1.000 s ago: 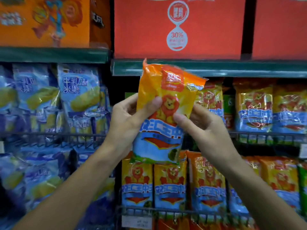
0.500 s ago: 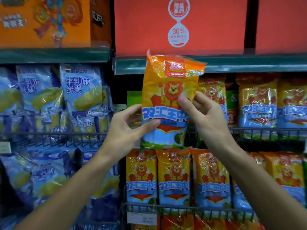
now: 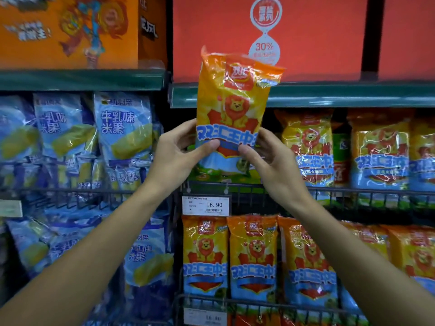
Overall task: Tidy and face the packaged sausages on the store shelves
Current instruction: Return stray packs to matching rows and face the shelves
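Note:
An orange and yellow sausage pack (image 3: 231, 107) with a lion picture is held upright, label toward me, in front of the upper wire shelf. My left hand (image 3: 175, 156) grips its lower left edge and my right hand (image 3: 270, 161) grips its lower right edge, thumbs on the front. Its foot hangs just above the shelf's front rail (image 3: 247, 187), over a gap at the row's left end. More of the same packs (image 3: 308, 147) stand to the right on that shelf. Another row of packs (image 3: 253, 257) faces forward on the shelf below.
Blue rice-snack bags (image 3: 122, 128) fill the left bay. A green shelf edge (image 3: 329, 95) runs just behind the held pack's top, with red cartons (image 3: 306, 31) above. A price tag (image 3: 206, 205) reading 16.90 hangs on the rail.
Both hands have slid down to the pack's lower part and the pack has turned from tilted to upright, closer to the shelf gap. The view has moved nearer to the shelves.

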{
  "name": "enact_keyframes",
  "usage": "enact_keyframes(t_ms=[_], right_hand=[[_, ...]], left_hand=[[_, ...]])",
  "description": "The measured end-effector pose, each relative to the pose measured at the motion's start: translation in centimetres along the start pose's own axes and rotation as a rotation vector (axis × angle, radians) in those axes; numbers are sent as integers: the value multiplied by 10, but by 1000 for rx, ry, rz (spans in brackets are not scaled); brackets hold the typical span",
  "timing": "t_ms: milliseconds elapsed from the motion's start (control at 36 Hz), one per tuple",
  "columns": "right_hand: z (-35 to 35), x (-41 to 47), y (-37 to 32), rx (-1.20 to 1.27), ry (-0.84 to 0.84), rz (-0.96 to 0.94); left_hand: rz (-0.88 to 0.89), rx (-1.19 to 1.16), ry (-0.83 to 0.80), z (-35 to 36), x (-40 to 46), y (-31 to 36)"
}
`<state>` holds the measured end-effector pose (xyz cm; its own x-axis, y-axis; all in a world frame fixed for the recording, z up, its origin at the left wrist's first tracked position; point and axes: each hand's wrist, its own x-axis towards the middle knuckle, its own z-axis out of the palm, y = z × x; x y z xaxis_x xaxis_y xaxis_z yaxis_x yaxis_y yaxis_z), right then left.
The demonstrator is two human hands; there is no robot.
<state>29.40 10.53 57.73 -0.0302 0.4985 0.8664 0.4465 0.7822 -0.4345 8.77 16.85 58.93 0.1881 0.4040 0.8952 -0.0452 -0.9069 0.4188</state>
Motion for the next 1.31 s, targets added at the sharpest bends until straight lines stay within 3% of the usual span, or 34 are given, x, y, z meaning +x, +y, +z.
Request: enact_keyframes(t_ms=[139, 361, 444, 556, 667, 806, 944, 1194, 1306], right_hand=[[7, -2, 19, -69, -69, 70], [1, -3, 20, -420, -310, 170], [3, -3, 21, -517, -345, 167], [6, -3, 24, -638, -309, 168], [10, -4, 22, -754, -293, 181], [19, -4, 26, -804, -198, 135], [26, 1, 19, -669, -150, 152], [28, 12, 16, -674, -256, 445], [30, 20, 15, -656, -269, 470]], left_hand=[[-71, 123, -76, -4, -10, -26], [53, 477, -246, -16, -28, -46], [68, 545, -187, -13, -38, -55], [304, 685, 14, -7, -45, -67], [434, 809, 196, -11, -42, -72], [239, 760, 136, -15, -44, -69], [109, 618, 113, -14, -41, -64], [-3, 625, 47, -16, -35, -67], [-74, 560, 12, -18, -29, -69]])
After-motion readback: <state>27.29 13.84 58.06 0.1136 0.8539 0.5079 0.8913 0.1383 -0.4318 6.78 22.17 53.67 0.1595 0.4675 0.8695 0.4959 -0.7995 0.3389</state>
